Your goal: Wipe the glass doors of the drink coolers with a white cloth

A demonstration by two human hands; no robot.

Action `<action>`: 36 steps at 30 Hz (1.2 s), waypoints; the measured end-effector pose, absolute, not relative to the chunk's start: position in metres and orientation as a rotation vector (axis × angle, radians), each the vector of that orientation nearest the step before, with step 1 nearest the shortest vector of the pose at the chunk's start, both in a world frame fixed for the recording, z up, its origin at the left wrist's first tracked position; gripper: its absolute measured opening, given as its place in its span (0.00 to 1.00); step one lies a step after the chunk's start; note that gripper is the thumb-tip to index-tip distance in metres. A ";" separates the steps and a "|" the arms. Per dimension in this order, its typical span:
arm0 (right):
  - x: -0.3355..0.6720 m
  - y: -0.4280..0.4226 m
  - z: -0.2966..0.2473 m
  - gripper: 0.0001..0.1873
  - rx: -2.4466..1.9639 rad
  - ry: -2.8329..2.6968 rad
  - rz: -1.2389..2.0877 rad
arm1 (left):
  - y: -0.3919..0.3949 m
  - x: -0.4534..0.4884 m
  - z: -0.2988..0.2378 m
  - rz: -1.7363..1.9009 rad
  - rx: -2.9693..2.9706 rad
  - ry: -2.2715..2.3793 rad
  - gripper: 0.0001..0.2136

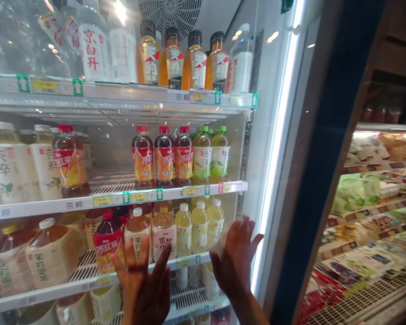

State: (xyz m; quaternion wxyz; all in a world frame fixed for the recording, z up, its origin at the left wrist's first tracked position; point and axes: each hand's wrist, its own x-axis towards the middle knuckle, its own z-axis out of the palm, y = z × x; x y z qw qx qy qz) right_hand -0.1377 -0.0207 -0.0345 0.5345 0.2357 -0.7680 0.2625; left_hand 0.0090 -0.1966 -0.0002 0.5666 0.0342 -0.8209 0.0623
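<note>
My left hand (144, 277) is raised with its fingers spread in front of the lower shelf, holding nothing. Behind its fingertips stand a large white-capped tea bottle (138, 228) and a pink-labelled bottle with a gold cap (164, 232). To its left is a big red-labelled iced tea bottle (107, 243). My right hand (235, 257) is lifted near the right edge of the same shelf, fingers apart and slightly blurred, with nothing in it. Closest to it is a pale yellow-green bottle (215, 221). Whether either hand touches anything, I cannot tell.
Red-capped iced tea bottles (164, 158) and green-capped bottles (219, 155) stand on the middle shelf (176, 193). Amber bottles (195, 63) and clear water bottles (93, 49) fill the top. A bright light strip (277, 131) and dark frame (320, 149) border the cooler; packaged-goods shelves (372, 225) lie beyond.
</note>
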 end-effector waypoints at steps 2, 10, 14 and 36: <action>-0.138 -0.014 -0.061 0.45 0.583 -1.819 0.605 | -0.180 0.000 -0.001 0.146 0.093 -1.932 0.46; -0.179 0.034 0.012 0.47 0.598 -1.778 0.608 | -0.101 -0.055 0.004 0.086 0.071 -1.887 0.43; -0.178 0.050 -0.029 0.46 0.693 -1.759 0.569 | -0.078 -0.071 0.000 0.082 0.157 -1.861 0.41; -0.162 0.089 -0.041 0.44 0.836 -1.836 0.428 | -0.041 -0.080 -0.012 -0.051 0.147 -1.776 0.34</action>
